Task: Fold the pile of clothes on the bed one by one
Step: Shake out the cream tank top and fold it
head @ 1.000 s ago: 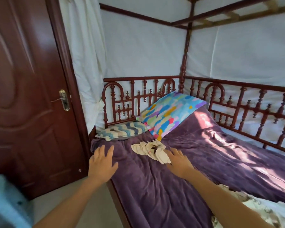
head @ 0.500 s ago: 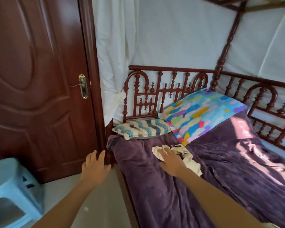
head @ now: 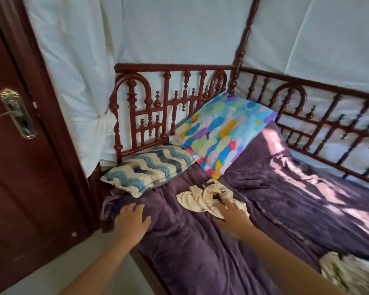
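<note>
Crumpled cream garment [head: 197, 200] on purple blanket [head: 190, 252]; your right hand [head: 232, 213], spread flat, touches its 5 o'clock edge; your left hand [head: 131, 220] lies flat at 8 o'clock, apart

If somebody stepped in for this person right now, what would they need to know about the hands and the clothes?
Left hand: open, flat on the purple blanket near the bed's edge, holding nothing.
Right hand: open, fingers on the crumpled cream garment, not gripping it.
That garment lies just below the colourful pillow; more crumpled clothes sit at the lower right.
Done: no folded piece is in view.
Left: spread and fold the cream garment, then the rest one by one.
</note>
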Motion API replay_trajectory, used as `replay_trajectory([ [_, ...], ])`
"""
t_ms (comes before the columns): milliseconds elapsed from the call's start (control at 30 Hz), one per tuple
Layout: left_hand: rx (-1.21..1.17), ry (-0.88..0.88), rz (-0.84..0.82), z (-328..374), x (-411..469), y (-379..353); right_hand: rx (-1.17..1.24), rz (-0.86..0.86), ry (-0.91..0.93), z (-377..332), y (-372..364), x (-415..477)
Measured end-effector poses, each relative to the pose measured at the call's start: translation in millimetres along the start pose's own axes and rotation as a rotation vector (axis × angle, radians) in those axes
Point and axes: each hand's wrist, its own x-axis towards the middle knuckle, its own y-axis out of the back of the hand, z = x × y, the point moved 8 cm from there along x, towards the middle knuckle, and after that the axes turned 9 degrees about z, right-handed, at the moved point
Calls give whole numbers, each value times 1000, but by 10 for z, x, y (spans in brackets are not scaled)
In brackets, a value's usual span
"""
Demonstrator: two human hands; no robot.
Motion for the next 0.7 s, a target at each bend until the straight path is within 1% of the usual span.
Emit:
replay_trajectory([
  [133, -38, -130, -74, 466, 269, -353, 31, 69, -203, 582, 199, 276],
  [233, -62, -176, -103, 630, 514, -504, 45, 97, -298, 842, 254, 519],
  [333, -81, -199, -81, 697, 870, -563, 78, 76, -310, 847, 101, 689],
  [400, -96, -208, -105, 751, 1094, -639, 123, 50, -332, 828, -41, 769],
  [500, -116, -245, -183, 865, 1349, -877, 181, 20, -403, 852, -220, 883],
  [633, -126, -321, -299, 1064, 1768, -1270, 201, 10, -473, 860, -337, 1089],
  [700, -130, -364, -373, 1202, 1986, -1453, 199, -26, -549, 907, -362, 1145],
])
